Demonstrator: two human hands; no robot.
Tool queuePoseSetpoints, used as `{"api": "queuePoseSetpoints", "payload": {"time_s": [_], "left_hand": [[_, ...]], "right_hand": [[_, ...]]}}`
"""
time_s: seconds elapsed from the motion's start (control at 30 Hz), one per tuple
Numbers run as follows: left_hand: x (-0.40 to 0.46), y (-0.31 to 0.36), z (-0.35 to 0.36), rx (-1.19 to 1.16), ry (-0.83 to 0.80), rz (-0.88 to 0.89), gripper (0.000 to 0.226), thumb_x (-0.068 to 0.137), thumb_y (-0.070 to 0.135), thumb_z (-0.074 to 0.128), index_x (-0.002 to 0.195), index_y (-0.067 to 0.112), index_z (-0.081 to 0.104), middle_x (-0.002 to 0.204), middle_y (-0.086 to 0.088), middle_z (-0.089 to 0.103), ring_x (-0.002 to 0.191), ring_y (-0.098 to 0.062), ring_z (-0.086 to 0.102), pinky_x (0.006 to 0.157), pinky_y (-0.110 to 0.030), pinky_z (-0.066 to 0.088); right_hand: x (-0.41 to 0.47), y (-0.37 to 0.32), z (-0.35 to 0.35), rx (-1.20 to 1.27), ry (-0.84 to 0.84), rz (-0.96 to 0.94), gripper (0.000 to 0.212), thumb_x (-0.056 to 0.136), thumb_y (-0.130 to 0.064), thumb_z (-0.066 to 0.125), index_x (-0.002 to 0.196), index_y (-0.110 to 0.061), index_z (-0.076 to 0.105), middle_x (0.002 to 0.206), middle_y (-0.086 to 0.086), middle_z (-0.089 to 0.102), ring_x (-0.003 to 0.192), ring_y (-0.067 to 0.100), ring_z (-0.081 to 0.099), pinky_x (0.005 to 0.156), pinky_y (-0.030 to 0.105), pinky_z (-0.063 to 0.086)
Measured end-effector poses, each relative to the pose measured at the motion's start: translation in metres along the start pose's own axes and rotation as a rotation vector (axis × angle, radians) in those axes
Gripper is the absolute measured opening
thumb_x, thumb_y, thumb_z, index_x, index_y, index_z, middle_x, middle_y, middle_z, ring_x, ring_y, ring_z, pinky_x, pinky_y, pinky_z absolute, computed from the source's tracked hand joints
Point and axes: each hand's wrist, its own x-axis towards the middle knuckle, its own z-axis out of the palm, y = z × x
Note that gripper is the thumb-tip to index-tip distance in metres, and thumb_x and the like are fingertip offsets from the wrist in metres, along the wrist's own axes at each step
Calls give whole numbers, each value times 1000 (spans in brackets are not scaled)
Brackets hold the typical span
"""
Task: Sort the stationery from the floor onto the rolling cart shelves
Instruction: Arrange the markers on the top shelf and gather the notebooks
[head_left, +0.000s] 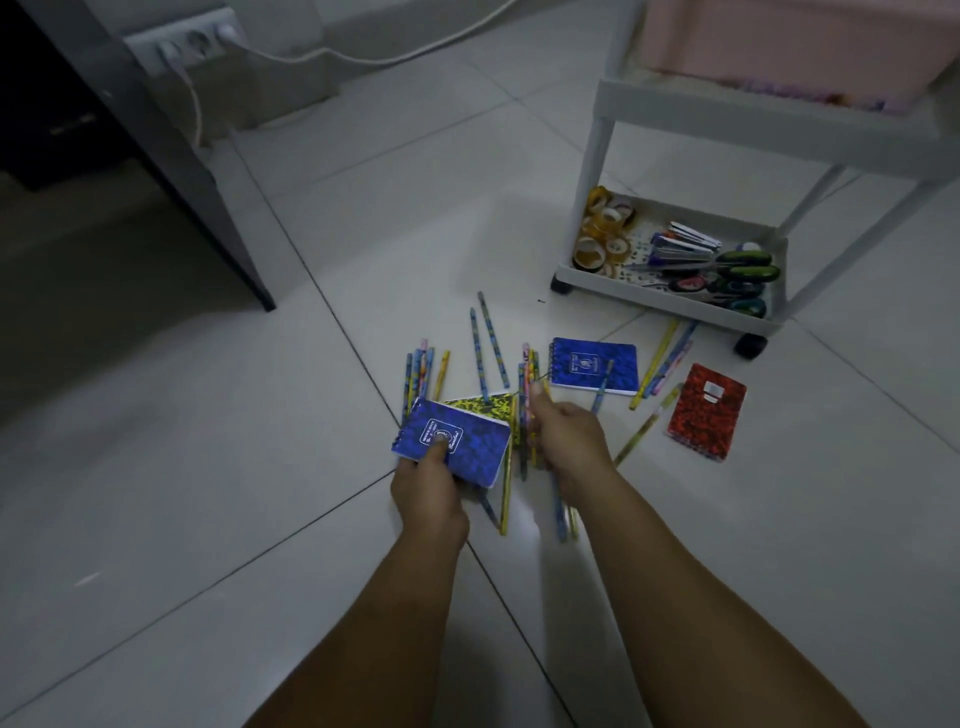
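Head view: left hand (428, 488) grips a blue spiral notepad (452, 441), thumb on cover, above the floor pile; right hand (569, 441) is closed around a bundle of pencils (527, 410). More pencils, a second blue notepad (595, 366) and a red notepad (706, 413) lie on the tiles just beside the white rolling cart (691, 117), whose bottom shelf holds tape rolls (605, 231) and scissors (737, 275).
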Motion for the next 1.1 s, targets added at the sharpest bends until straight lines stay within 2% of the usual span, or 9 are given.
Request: {"api": "queuePoseSetpoints", "payload": {"time_s": [0.13,0.23,0.3,0.43,0.57,0.67,0.87,1.03,1.1], "left_hand": [[8,16,-21,87,39,17,21,85,9,61,105,13,67,95,-9,74,83,-27,72,71,-46,60],[10,21,-29,146,64,51,16,86,11,59,100,13,67,92,-10,73,81,-28,72,73,-45,59],[10,22,-33,148,69,60,14,87,10,58,99,12,66,91,-11,72,80,-29,70,72,-42,59],[13,23,-36,153,71,67,13,88,9,58,96,14,66,90,-9,72,80,-27,70,70,-39,58],[12,23,-32,152,59,97,16,89,6,56,92,17,66,85,-4,70,73,-21,67,57,-26,53],[9,21,-28,148,33,100,17,90,4,54,99,14,64,85,-3,68,72,-19,65,48,-20,51],[9,17,-24,158,12,88,17,91,7,55,89,22,64,91,-7,69,79,-24,67,57,-27,51],[11,18,-16,177,6,66,13,91,9,56,92,19,64,98,-12,70,87,-29,68,67,-38,58],[11,19,-11,185,-1,57,12,91,10,56,94,18,64,99,-13,70,88,-29,69,71,-43,59]], "right_hand": [[15,-8,28,-477,15,-324,15,90,-33,63,97,-21,67,100,1,68,100,24,61,79,28,44],[23,-11,46,-898,-136,-541,40,88,-22,66,127,-25,58,126,4,61,122,30,43,96,35,40],[22,-14,58,-1073,-266,-578,57,86,-19,66,139,-27,46,137,6,51,129,31,32,103,41,32],[28,-6,73,-1348,-368,-666,73,81,-33,67,144,-27,30,143,-2,41,127,31,27,99,48,27],[32,-6,63,-1469,-332,-648,78,78,-30,67,145,-26,26,139,8,40,128,34,28,100,50,26],[34,1,51,-1480,-307,-586,79,73,-43,74,138,-22,34,134,12,41,127,36,30,102,52,25],[33,-9,43,-1331,-196,-450,56,81,-42,70,129,-22,49,132,11,46,128,35,34,102,51,28],[36,-24,24,-912,-119,-360,20,88,-41,63,102,-27,56,116,-1,60,115,29,51,95,42,30],[36,-31,16,-690,-67,-391,15,89,-38,64,94,-27,55,98,-5,61,103,26,57,93,39,40]]}}
